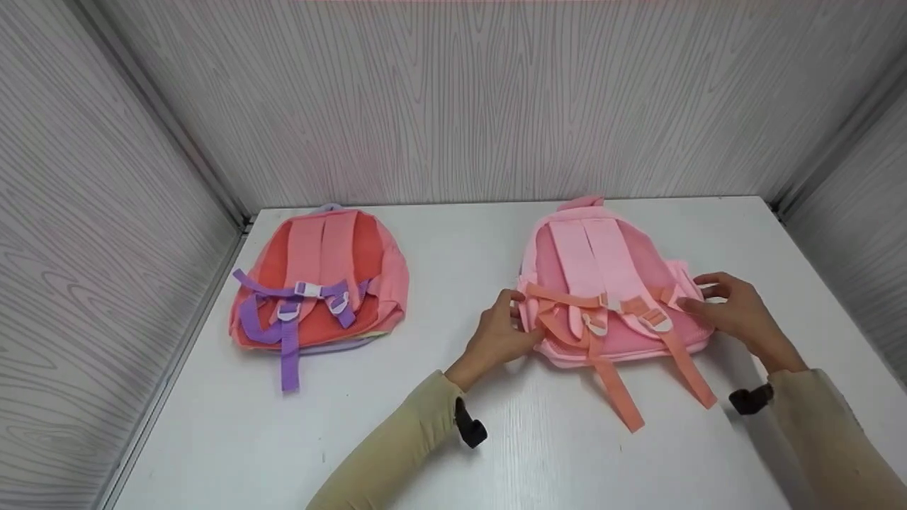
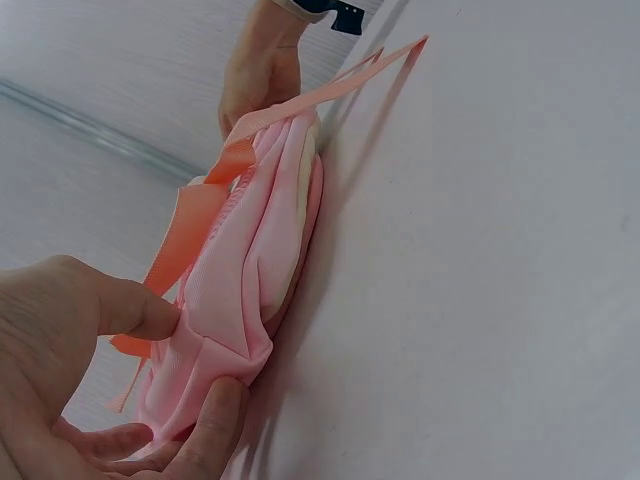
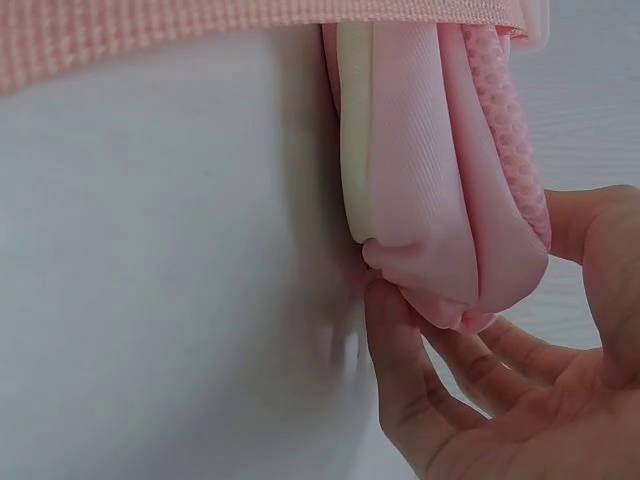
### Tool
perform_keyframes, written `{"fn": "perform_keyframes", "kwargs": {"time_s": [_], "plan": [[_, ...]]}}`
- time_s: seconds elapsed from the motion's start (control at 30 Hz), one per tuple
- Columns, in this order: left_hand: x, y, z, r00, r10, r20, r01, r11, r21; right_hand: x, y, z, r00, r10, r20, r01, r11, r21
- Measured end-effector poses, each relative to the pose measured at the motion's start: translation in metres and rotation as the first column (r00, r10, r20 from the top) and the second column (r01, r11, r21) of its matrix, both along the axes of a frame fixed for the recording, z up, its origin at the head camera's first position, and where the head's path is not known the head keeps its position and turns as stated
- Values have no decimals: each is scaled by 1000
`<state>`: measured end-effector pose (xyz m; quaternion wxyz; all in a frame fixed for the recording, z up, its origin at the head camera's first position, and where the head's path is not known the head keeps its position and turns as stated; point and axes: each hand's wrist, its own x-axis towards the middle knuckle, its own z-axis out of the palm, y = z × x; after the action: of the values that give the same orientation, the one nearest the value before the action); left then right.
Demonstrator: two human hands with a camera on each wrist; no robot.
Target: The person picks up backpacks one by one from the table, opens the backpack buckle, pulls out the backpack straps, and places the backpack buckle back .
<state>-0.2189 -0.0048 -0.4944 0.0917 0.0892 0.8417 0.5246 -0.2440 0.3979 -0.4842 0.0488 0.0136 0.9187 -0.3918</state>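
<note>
A light pink backpack (image 1: 592,262) lies on the white table, its shoulder straps up and its orange webbing straps (image 1: 616,393) trailing toward the front. The left hand (image 1: 499,336) grips its left side; in the left wrist view, thumb and fingers of that hand (image 2: 110,370) pinch the pink fabric (image 2: 235,290). At the opposite side the right hand (image 1: 744,315) holds the bag's edge. The right wrist view has the right hand (image 3: 500,390) with its thumb on one face of the bag (image 3: 430,180) and its fingers curled at the other.
A coral-pink backpack (image 1: 319,248) with purple straps (image 1: 290,354) lies at the left of the table (image 1: 439,269). Panels with a grey wood-grain pattern (image 1: 453,99) stand behind the table and at both sides.
</note>
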Motion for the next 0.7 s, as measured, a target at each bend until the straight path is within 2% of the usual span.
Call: {"fn": "perform_keyframes", "kwargs": {"time_s": [0.27,0.43,0.7], "plan": [[3,-12,1,999,23,30,-22,999,-31,0,-11,1,1000,19,8,-19,1000,-18],[7,-24,0,999,29,44,-28,999,-35,3,-20,-1,999,43,25,-44,999,8],[12,-45,2,998,43,56,-39,997,-72,6,-35,1,993,102,67,-105,994,41]]}}
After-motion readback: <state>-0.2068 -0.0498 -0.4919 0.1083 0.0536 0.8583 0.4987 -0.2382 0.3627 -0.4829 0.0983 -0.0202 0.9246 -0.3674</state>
